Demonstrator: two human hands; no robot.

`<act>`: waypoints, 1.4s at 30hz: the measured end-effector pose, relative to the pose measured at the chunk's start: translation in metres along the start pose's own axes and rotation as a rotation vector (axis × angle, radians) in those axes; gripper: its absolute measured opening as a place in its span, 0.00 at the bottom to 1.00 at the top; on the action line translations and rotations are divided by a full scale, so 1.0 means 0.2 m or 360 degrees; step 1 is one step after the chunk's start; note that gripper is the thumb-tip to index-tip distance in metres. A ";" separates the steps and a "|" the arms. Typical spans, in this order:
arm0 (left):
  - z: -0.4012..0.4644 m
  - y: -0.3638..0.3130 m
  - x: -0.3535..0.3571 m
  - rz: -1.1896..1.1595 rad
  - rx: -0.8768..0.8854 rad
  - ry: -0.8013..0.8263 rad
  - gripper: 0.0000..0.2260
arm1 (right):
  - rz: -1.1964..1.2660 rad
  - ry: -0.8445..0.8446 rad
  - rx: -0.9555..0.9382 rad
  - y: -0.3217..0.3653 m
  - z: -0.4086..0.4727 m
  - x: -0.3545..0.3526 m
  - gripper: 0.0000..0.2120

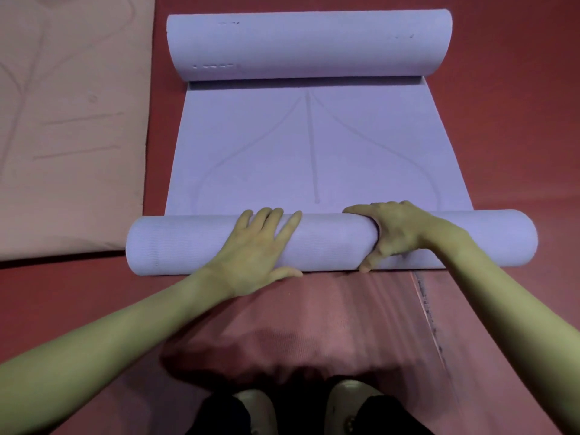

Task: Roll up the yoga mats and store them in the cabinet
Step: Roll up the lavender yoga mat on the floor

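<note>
purple yoga mat (317, 146), both ends rolled

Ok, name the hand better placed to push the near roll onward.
Left hand: it lies flat on top of the near roll. The right hand is curled around it, probably steadying.

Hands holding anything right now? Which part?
Both hands are on the near rolled end of the purple mat. Right hand grips the roll right of centre; left hand rests flat on it, left of centre.
</note>
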State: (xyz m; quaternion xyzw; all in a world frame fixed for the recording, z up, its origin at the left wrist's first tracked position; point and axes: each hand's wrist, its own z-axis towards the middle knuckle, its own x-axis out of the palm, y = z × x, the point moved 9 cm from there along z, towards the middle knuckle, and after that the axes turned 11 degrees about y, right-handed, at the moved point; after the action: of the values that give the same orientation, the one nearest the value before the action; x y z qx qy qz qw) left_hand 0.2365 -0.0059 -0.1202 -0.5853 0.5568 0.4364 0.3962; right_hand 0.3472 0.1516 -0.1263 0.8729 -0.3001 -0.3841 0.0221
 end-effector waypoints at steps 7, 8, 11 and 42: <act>0.13 0.10 -0.02 -0.0163 0.0005 0.0268 0.41 | -0.0065 -0.0365 -0.0075 0.01 -0.07 -0.01 0.47; 0.15 0.12 -0.03 -0.0251 0.0013 0.0327 0.39 | -0.0056 -0.0417 -0.0091 0.01 -0.08 -0.01 0.45; 0.22 0.18 -0.03 -0.0462 0.0032 0.0426 0.34 | 0.0014 -0.0596 -0.0070 0.03 -0.10 0.00 0.37; 0.19 0.30 -0.10 -0.0143 -0.0279 -0.0024 0.40 | -0.0161 -0.1099 0.0125 -0.01 0.05 -0.15 0.30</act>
State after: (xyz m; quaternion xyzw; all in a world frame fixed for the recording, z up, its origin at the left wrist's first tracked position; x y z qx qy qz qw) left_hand 0.1733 0.0326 -0.1122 -0.6388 0.4865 0.4697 0.3669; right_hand 0.3261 0.1709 -0.1142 0.7054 -0.2608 -0.6455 -0.1334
